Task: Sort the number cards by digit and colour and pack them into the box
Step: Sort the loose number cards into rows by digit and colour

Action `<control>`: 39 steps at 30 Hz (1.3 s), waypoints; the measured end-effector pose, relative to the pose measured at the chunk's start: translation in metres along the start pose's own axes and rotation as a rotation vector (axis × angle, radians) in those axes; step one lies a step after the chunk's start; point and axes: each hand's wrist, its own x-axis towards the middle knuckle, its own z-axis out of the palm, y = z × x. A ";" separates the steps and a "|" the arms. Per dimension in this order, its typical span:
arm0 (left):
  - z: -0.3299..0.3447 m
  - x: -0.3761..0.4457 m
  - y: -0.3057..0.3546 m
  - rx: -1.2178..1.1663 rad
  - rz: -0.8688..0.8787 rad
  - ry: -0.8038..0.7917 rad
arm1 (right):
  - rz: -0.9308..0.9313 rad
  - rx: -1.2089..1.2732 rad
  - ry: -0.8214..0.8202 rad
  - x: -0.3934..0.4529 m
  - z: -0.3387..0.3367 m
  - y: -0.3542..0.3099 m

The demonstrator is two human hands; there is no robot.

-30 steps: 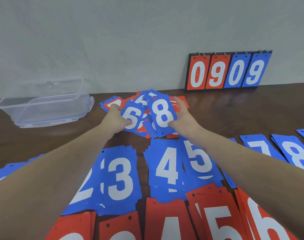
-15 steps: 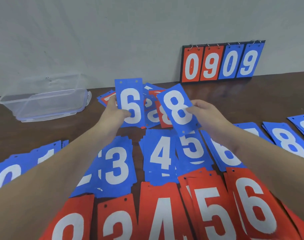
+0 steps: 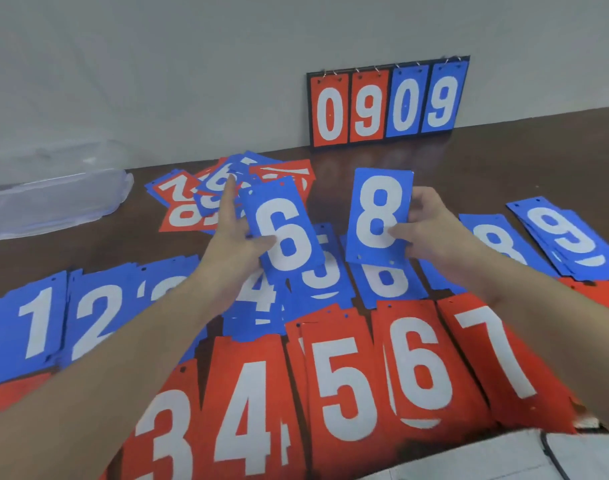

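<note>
My left hand (image 3: 235,233) pinches a blue 6 card (image 3: 284,233), held tilted above the blue 5 pile (image 3: 322,278). In my right hand (image 3: 431,232) is a blue 8 card (image 3: 379,216), upright over the blue 6 pile (image 3: 388,285). Behind the hands lies a mixed heap of unsorted red and blue cards (image 3: 206,199). Sorted blue piles run in a row from 1 (image 3: 36,323) and 2 (image 3: 95,317) to 8 (image 3: 497,240) and 9 (image 3: 566,237). Red piles 3 to 7 lie nearest me, such as the red 5 pile (image 3: 344,379). The clear plastic box (image 3: 53,192) stands at the far left.
A flip scoreboard (image 3: 388,103) reading 0909 leans against the grey wall at the back. The dark wooden table (image 3: 486,168) shows bare between the scoreboard and the piles. A white object (image 3: 504,459) sits at the bottom right edge.
Both hands have lifted their cards off the mixed heap and drawn them toward me and to the right. The view has shifted right, showing the 9 pile.
</note>
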 end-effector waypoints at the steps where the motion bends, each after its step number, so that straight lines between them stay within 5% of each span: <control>1: 0.006 -0.002 0.000 0.010 0.004 -0.006 | 0.006 0.009 0.004 -0.001 -0.008 0.001; 24: 0.141 -0.046 -0.002 0.107 -0.149 -0.077 | 0.027 -0.037 -0.131 -0.001 -0.134 0.027; 30: 0.150 -0.057 -0.008 0.267 -0.175 -0.065 | 0.071 0.032 -0.174 0.002 -0.146 0.035; 39: 0.128 -0.079 -0.002 0.197 -0.226 0.052 | 0.139 0.129 -0.198 0.001 -0.138 0.027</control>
